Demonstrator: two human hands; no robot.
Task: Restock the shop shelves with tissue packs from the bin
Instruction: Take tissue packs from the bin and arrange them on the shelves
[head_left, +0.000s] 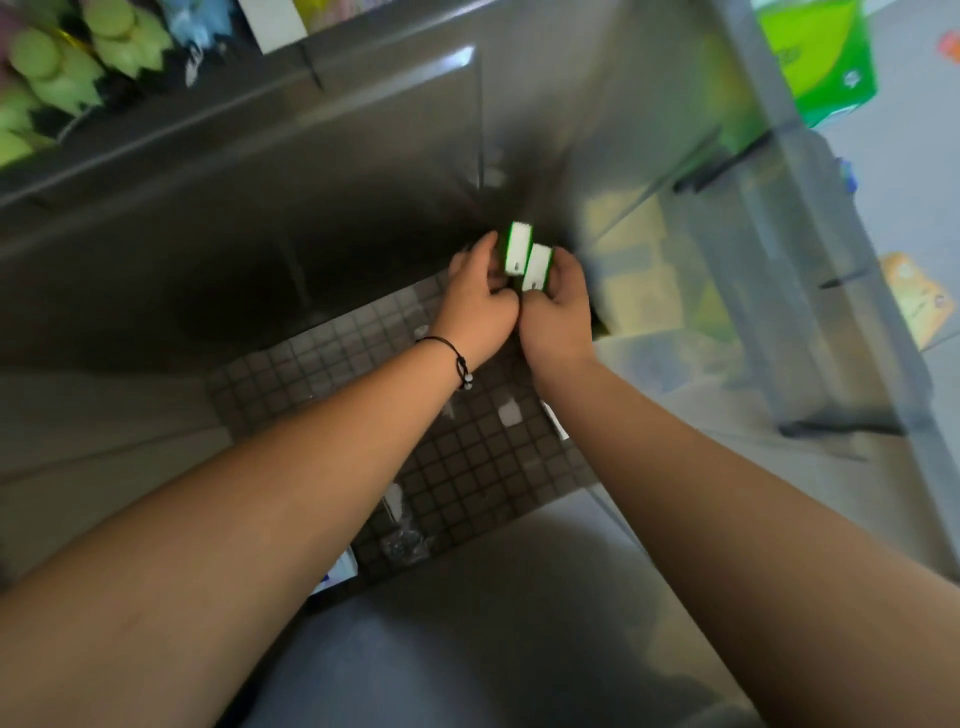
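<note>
My left hand and right hand each clamp curled fingers round a tissue pack, ends beyond my fingertips, ready for shelving.

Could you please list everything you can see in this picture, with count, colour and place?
Small tissue packs: two, white ends with green edges, held side by side at a dark shelf.
Clear bin: one, right, yellowish packs inside, blurred.
Large green pack: one, top right.
Pale green goods: several, top-left shelf, blurred.
Tiled floor: grey, below.
Cord bracelet: one, black, left wrist.
Left hand: grips one pack.
Right hand: grips the other.
</note>
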